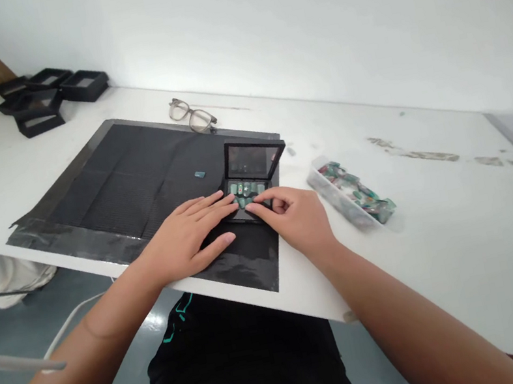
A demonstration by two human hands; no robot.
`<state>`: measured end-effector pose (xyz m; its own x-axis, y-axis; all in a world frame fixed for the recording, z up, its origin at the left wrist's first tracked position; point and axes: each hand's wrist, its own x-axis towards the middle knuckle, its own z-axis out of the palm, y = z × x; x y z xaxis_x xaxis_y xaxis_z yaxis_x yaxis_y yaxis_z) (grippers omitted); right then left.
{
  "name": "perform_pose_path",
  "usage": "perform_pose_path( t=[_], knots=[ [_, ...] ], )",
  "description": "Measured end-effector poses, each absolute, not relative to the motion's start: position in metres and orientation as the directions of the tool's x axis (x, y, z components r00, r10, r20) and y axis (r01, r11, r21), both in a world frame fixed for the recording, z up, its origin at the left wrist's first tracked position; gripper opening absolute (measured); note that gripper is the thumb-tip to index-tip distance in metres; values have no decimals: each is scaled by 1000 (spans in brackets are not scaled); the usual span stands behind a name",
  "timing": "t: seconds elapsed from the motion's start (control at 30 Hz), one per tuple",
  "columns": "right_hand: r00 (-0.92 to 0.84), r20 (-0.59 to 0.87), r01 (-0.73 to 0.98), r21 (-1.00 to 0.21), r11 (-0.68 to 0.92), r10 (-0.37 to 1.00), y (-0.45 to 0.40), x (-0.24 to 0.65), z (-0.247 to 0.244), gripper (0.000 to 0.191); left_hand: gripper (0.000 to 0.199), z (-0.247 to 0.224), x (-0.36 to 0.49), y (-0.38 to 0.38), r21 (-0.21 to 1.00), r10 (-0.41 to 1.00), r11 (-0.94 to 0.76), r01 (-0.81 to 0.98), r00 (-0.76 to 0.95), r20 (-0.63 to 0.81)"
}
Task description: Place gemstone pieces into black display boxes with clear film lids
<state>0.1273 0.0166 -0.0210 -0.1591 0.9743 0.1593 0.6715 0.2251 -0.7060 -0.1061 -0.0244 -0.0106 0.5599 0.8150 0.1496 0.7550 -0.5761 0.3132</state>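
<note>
A small black case with a windowed lid stands with its lid raised on the black mat. Green press-on nails lie in rows inside it. My left hand lies flat with fingers stretched, its fingertips at the case's left edge. At the lower row of nails, my right hand has thumb and index finger pinched together on a press-on nail, mostly hidden by the fingertips. One loose dark green press-on nail rests on the mat, left of the case.
A clear plastic box of wrapped green pieces sits right of my right hand. Eyeglasses lie at the back edge of the black mat. Several black cases are piled at the back left, near the white wall.
</note>
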Motion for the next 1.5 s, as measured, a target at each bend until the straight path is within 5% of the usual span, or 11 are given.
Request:
perform_pose_path(
  t=[0.3,0.43,0.5,0.57,0.67,0.83,1.0,1.1,1.27,1.5],
  knots=[
    [-304,247,597,-704,385,920,-7,137,-2,22,57,-9,-111,-23,349,813,-577,738,558,166],
    [-313,514,646,-501,576,798,-23,183,26,16,49,-9,-115,-27,309,773,-634,709,567,284],
    [-158,601,756,-436,488,783,-18,222,34,10,45,-8,-113,-30,269,711,-698,664,597,370],
    [99,495,824,-527,208,863,-3,262,36,11,42,-2,-105,-32,224,626,-770,598,638,449],
    [182,335,809,-585,52,924,23,304,28,15,40,12,-79,-29,142,505,-848,510,699,506],
    [120,106,712,-702,-11,987,46,313,14,33,38,28,-18,-3,35,393,-898,438,765,510],
    [-43,85,638,-764,93,995,54,300,11,28,37,11,11,20,28,421,-888,459,786,453],
    [-147,246,689,-669,278,958,60,297,14,19,35,2,10,20,63,441,-888,456,803,402],
    [-330,543,749,-347,564,772,56,290,20,11,33,-3,15,9,84,490,-859,505,762,424],
    [-454,261,833,-214,510,852,44,284,11,19,35,-4,23,-5,142,588,-794,591,687,427]
  ],
)
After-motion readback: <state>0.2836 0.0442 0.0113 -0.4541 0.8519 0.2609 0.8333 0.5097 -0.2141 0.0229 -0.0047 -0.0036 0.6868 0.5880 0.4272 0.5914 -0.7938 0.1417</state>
